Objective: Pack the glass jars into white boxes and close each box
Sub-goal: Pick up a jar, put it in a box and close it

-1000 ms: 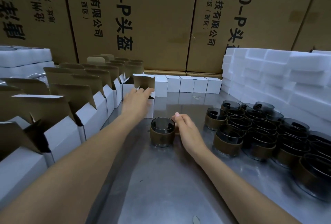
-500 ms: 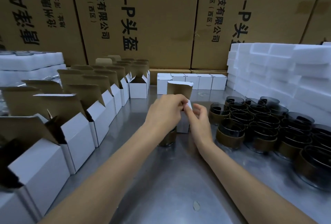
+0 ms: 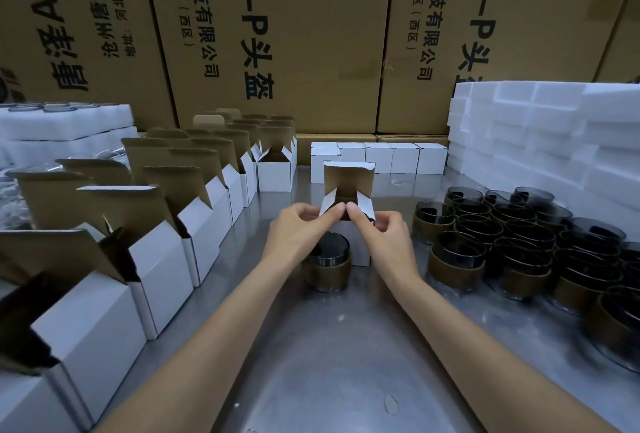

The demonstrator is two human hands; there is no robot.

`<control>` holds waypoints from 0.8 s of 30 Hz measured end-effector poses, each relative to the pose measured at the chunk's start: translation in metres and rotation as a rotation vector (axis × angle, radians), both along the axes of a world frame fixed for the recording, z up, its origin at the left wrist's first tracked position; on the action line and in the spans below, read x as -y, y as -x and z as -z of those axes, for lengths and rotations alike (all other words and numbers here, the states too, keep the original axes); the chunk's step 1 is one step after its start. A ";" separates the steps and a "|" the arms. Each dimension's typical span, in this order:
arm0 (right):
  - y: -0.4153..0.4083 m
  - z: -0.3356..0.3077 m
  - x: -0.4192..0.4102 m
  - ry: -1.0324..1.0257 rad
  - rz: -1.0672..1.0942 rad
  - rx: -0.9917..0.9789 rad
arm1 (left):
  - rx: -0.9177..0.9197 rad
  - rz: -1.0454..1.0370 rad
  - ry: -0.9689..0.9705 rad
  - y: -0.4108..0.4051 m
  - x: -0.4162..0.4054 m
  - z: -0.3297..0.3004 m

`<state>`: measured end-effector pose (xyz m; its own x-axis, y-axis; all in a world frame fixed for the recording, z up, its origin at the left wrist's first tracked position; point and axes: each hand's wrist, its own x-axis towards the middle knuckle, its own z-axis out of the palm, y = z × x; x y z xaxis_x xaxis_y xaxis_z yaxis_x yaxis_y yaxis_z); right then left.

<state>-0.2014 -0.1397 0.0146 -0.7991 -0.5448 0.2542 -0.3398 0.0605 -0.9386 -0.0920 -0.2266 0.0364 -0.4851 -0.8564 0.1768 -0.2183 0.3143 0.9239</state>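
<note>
Two hands work on one small white box (image 3: 360, 245) that stands on the metal table (image 3: 329, 363), near its middle. The left hand (image 3: 298, 230) pinches the left side flap of the box between thumb and fingers, and the right hand (image 3: 384, 231) pinches the right side flap in the same way. The two flaps lean inward and the fingertips nearly meet over the opening. The top lid of this box stands upright behind them, brown on its inner side.

One glass jar (image 3: 327, 268) with a brown band around its lower part stands on the table, just in front of the box and partly under the left wrist. Many similar glass jars (image 3: 519, 242) are grouped on the right side. Along the left edge is a row of open white boxes (image 3: 166, 259) with raised lids. Closed white boxes (image 3: 391, 157) stand in a line at the back, beside stacked white foam blocks (image 3: 554, 141). Large cardboard cartons (image 3: 294, 34) with printed characters fill the background.
</note>
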 end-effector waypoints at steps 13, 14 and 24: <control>0.008 0.003 0.005 0.071 0.059 0.180 | -0.262 0.051 -0.367 -0.002 0.018 0.011; 0.009 0.003 0.005 0.074 0.055 0.179 | -0.274 0.081 -0.396 -0.003 0.017 0.013; -0.010 -0.014 -0.013 0.279 0.112 -0.431 | -0.397 0.252 -0.270 -0.003 0.022 0.021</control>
